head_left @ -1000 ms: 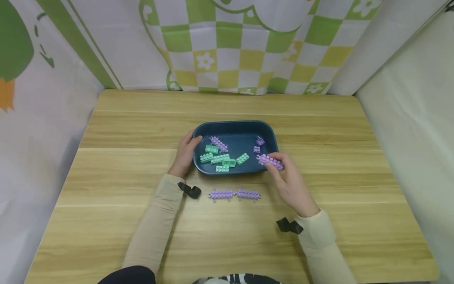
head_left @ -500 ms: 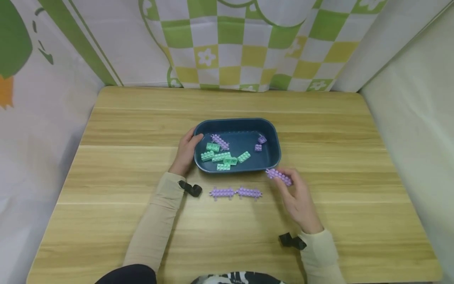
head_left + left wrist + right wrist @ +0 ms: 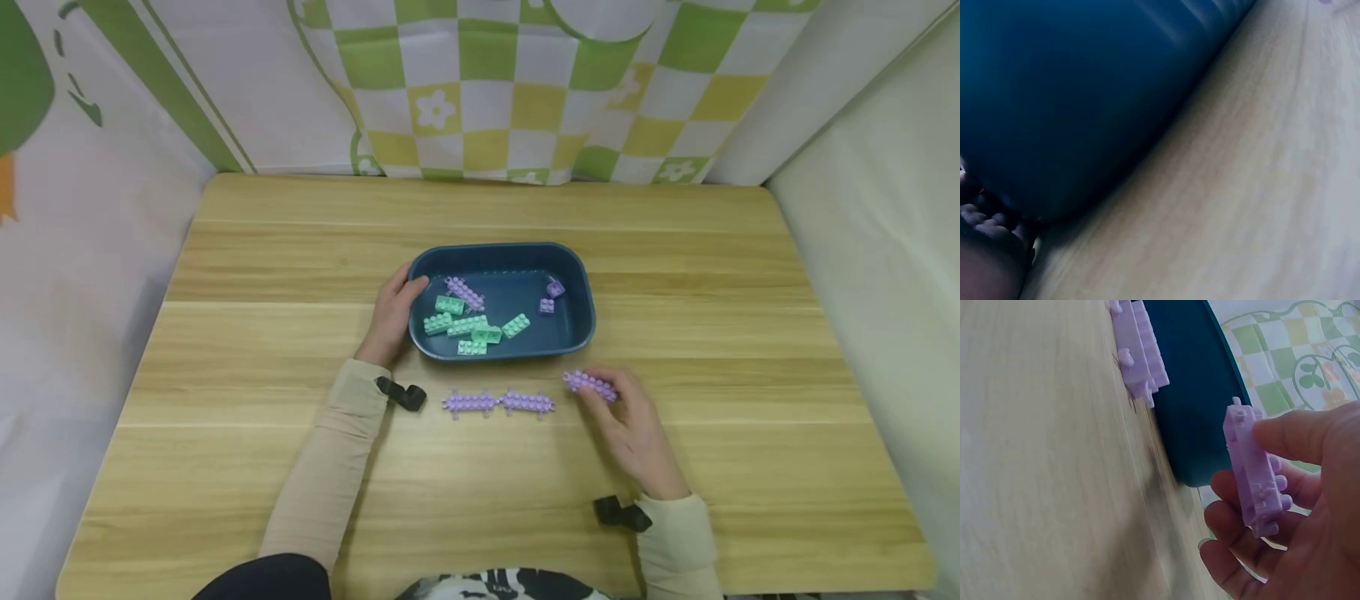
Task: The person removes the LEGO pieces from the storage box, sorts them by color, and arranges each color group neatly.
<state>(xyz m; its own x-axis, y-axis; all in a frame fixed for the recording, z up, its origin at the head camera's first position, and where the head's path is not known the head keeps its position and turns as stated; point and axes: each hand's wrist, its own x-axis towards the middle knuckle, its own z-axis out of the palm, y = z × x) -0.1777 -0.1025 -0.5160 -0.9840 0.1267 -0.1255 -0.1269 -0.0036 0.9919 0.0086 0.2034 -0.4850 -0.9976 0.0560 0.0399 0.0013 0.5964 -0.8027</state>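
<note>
My left hand [image 3: 391, 320] grips the left end of a dark blue tray [image 3: 517, 352], its thumb over the rim. Between the thumb and fingers of my right hand [image 3: 637, 433] is a long purple building block [image 3: 1252, 465], studded and with small knobs at its ends. It is off the table, just right of two similar purple blocks [image 3: 498, 403] that lie end to end in front of the tray. Inside the tray are another long purple block [image 3: 465, 293], several green blocks [image 3: 468, 326] on the left, and two small purple blocks [image 3: 547, 306] on the right.
The wooden table [image 3: 247, 350] extends around the tray on all sides. A checkered cloth [image 3: 487, 100] hangs behind its far edge, and pale cloth walls [image 3: 870, 275] flank it. Black wrist cameras [image 3: 624, 514] sit at both cuffs.
My right hand has moved from above the tray's front right corner toward me and slightly right, carrying the purple building block out. My left hand has stayed at the tray.
</note>
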